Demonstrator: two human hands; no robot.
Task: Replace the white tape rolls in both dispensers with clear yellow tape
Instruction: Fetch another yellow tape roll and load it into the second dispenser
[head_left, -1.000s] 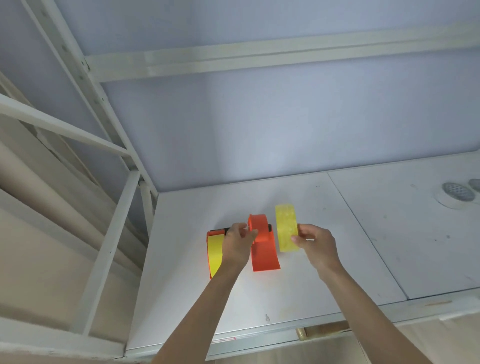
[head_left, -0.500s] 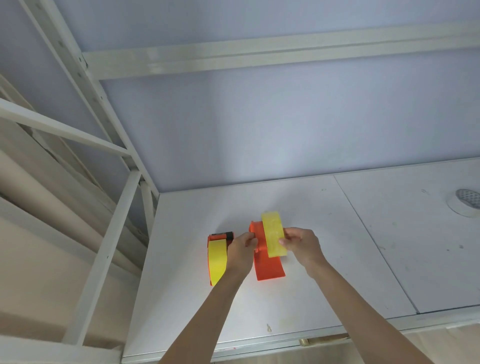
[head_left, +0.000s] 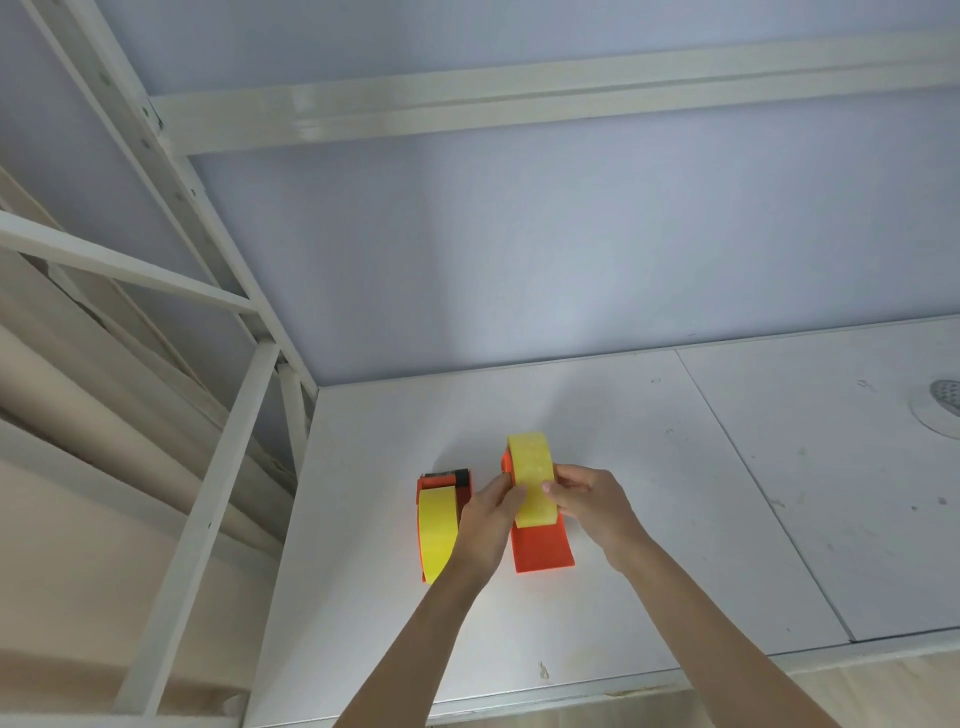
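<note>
Two bare hands seat a clear yellow tape roll (head_left: 532, 475) on an orange plastic tape dispenser (head_left: 540, 545) lying on a white shelf board (head_left: 675, 519).

Nearest, both forearms reach up from the bottom edge; the left hand (head_left: 488, 525) curls its fingers and thumb against the roll's left side, while the right hand (head_left: 587, 501) pinches its right side, thumb on the yellow face, so the roll is clamped between them over the dispenser's far end. Just left of the left hand lies a second orange dispenser (head_left: 441, 519), a yellow roll already in it, a black roller at its far end. Farther right, at the picture's edge, a white tape roll (head_left: 937, 410) lies flat on the board, well apart. Beyond stand a pale blue back wall (head_left: 519, 260) and white metal shelf rails (head_left: 519, 106).
</note>
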